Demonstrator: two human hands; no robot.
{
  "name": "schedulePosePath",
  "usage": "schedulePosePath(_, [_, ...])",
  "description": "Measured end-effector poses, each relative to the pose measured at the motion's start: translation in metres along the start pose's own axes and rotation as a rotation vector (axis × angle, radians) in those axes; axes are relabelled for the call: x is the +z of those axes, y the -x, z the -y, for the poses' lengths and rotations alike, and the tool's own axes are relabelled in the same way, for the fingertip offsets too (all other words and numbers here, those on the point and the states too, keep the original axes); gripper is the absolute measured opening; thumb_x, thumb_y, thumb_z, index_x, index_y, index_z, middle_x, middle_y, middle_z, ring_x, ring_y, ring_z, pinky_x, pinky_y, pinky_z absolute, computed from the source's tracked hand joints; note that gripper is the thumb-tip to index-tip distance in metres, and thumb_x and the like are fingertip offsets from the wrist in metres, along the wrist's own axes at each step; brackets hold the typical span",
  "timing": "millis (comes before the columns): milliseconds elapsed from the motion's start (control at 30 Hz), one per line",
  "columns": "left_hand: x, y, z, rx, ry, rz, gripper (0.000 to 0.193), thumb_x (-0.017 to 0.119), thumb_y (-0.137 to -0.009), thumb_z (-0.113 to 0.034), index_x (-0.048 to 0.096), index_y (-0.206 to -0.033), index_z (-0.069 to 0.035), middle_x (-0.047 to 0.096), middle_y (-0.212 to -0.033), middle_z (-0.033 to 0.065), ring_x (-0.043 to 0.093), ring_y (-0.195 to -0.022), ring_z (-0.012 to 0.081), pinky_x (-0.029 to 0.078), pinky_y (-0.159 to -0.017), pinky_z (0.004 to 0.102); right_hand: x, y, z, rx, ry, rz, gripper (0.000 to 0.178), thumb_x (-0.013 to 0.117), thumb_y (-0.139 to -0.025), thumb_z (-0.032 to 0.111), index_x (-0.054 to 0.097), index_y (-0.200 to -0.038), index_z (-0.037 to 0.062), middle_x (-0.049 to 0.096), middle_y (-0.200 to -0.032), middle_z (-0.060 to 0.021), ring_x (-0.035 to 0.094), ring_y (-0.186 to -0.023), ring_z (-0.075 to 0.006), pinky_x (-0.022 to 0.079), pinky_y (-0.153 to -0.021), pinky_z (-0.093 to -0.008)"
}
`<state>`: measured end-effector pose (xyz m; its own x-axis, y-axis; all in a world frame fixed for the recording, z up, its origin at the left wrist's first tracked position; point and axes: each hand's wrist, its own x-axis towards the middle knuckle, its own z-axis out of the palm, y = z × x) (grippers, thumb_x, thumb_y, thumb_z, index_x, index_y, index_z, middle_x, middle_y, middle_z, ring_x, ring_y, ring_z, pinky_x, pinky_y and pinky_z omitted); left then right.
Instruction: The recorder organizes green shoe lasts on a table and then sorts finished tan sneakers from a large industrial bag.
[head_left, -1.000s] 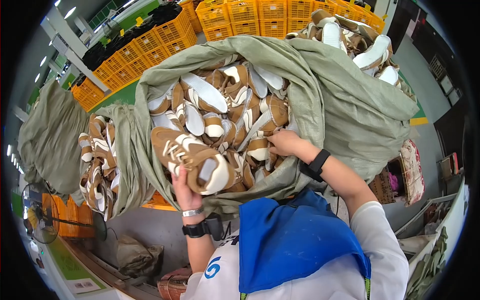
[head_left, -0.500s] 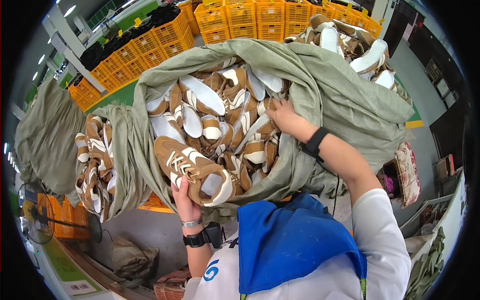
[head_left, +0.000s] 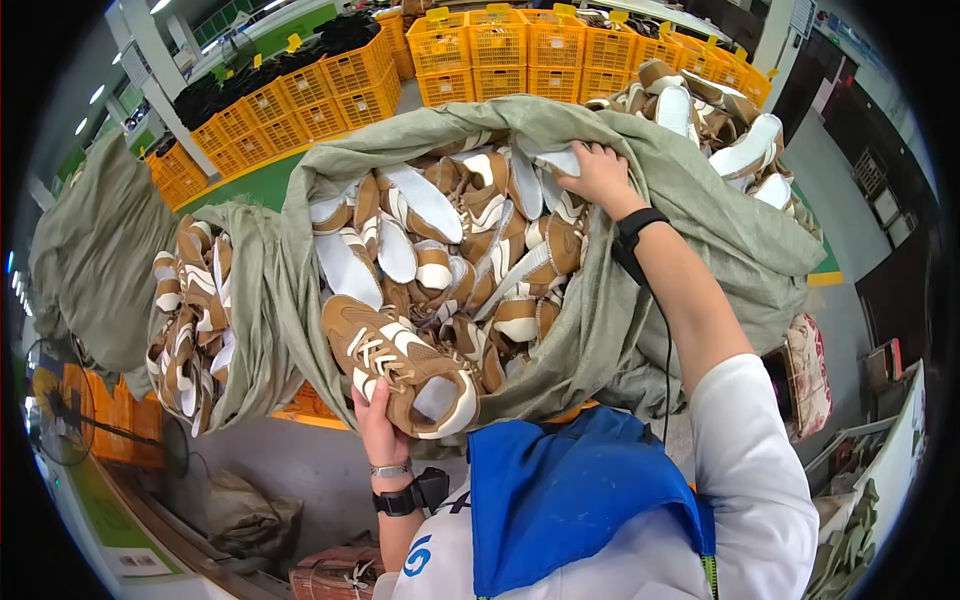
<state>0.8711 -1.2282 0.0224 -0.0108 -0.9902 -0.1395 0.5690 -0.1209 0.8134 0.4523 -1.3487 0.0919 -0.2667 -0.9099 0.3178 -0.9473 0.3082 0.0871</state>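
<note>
A wide-mouthed green-grey sack [head_left: 330, 165] full of brown and white shoe uppers lies before me. My left hand [head_left: 380, 428] is closed on a laced brown sneaker upper [head_left: 400, 360], held over the sack's near rim with its heel toward me. Its white stripes and pale inside show. Near the far right rim, my right hand [head_left: 602, 180] bends its fingers round the end of a shoe upper [head_left: 552, 158] whose white underside is turned up. Part of that upper is hidden by the fingers and the sack's fold. Other uppers [head_left: 425, 205] lie jumbled between my hands, several with white undersides showing.
More sacks of uppers stand at left [head_left: 190, 300] and far right [head_left: 745, 150]. Stacked yellow crates [head_left: 495, 50] line the back; those at left hold black pieces. A fan [head_left: 65, 400] stands at lower left. A cable [head_left: 668, 370] hangs from my right wrist.
My right hand has moved farther away, from an upper at the pile's right side to a white-bottomed one by the far rim. My left hand keeps the same upper. The view has shifted slightly.
</note>
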Motion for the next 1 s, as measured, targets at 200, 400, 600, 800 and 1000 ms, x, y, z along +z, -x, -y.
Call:
schedulePosePath(200, [0.000, -0.001, 0.001, -0.041, -0.017, -0.019, 0.045, 0.057, -0.083, -0.010, 0.036, -0.122, -0.003, 0.049, -0.115, 0.0100, 0.052, -0.100, 0.0188, 0.044, -0.085, 0.0315, -0.005, -0.012, -0.006, -0.294, 0.344, -0.056, 0.016, 0.053, -0.078, 0.020, 0.062, -0.082, 0.0070, 0.056, -0.099, -0.0098, 0.052, -0.096, -0.0283, 0.038, -0.085, -0.0444])
schedulePosePath(400, [-0.003, -0.003, 0.007, -0.032, -0.011, -0.009, 0.044, 0.057, -0.083, -0.010, 0.037, -0.121, -0.003, 0.050, -0.114, 0.0100, 0.052, -0.101, 0.0188, 0.044, -0.085, 0.0314, -0.054, 0.020, 0.029, 0.073, -1.290, 0.162, 0.033, 0.058, -0.084, 0.034, 0.064, -0.096, 0.0039, 0.064, -0.086, -0.0076, 0.057, -0.075, -0.0123, 0.043, -0.064, -0.0255])
schedulePosePath(600, [0.002, -0.009, 0.006, -0.049, 0.012, 0.010, 0.042, 0.057, -0.083, -0.008, 0.038, -0.119, -0.003, 0.051, -0.113, 0.0103, 0.052, -0.100, 0.0187, 0.044, -0.085, 0.0313, -0.028, 0.090, 0.050, 0.361, -2.553, 0.473, 0.046, 0.046, -0.089, 0.037, 0.040, -0.123, 0.0066, 0.046, -0.120, -0.0131, 0.054, -0.102, -0.0225, 0.049, -0.087, -0.0337])
schedulePosePath(800, [0.002, -0.015, 0.007, -0.062, 0.028, -0.016, 0.040, 0.056, -0.083, -0.009, 0.038, -0.119, -0.003, 0.051, -0.112, 0.0097, 0.053, -0.099, 0.0183, 0.045, -0.084, 0.0309, 0.038, 0.163, 0.093, 0.817, -2.206, 1.048, 0.039, 0.043, -0.092, 0.031, 0.039, -0.124, 0.0091, 0.050, -0.113, -0.0172, 0.053, -0.101, -0.0270, 0.049, -0.086, -0.0348])
schedulePosePath(1000, [-0.010, -0.016, 0.011, -0.049, 0.031, -0.041, 0.040, 0.056, -0.085, -0.012, 0.039, -0.120, -0.002, 0.051, -0.114, 0.0094, 0.052, -0.101, 0.0180, 0.043, -0.086, 0.0315, 0.021, 0.157, 0.102, 0.714, -1.917, 1.118, 0.046, 0.045, -0.092, 0.029, 0.031, -0.131, 0.0091, 0.048, -0.117, -0.0158, 0.050, -0.105, -0.0256, 0.044, -0.090, -0.0353])
